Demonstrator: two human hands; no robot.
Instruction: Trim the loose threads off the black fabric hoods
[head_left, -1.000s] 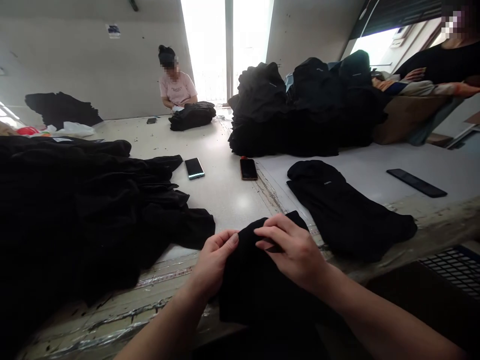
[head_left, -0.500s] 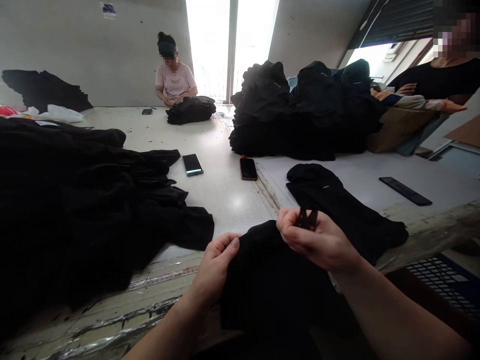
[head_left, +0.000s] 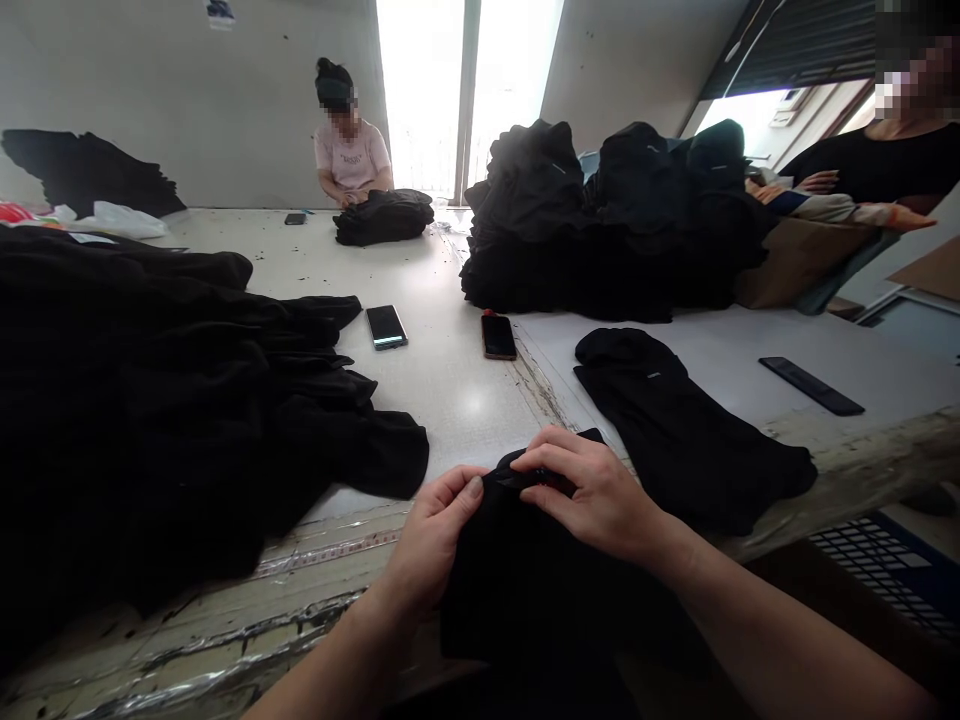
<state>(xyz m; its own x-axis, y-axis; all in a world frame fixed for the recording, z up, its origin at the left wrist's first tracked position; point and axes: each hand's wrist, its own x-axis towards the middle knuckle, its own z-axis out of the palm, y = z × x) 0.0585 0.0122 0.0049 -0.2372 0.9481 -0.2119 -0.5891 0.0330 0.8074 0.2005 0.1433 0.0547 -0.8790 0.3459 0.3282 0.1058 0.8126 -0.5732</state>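
Note:
A black cloth garment (head_left: 547, 590) hangs over the table's front edge toward me. My left hand (head_left: 442, 520) pinches its upper left edge between thumb and fingers. Small dark thread snips (head_left: 544, 482) lie in my right hand (head_left: 600, 490), the fingers closed round them. Their tips point left at the cloth edge, close by my left thumb. Whether the blades touch the cloth or a thread I cannot tell. Just beyond my right hand, another black garment (head_left: 675, 420) with a small pale mark lies on the table.
A large heap of black garments (head_left: 187, 380) covers the left side. Another tall pile (head_left: 600, 230) stands at the back right. Two phones (head_left: 386, 327) and a long dark flat object (head_left: 811, 385) lie on the table (head_left: 457, 400). One person (head_left: 352, 150) sits opposite; another (head_left: 885, 160) is at right.
My right hand has moved left and down to the cloth edge, turning the snips from pointing up to pointing left. My left hand keeps its hold on the garment.

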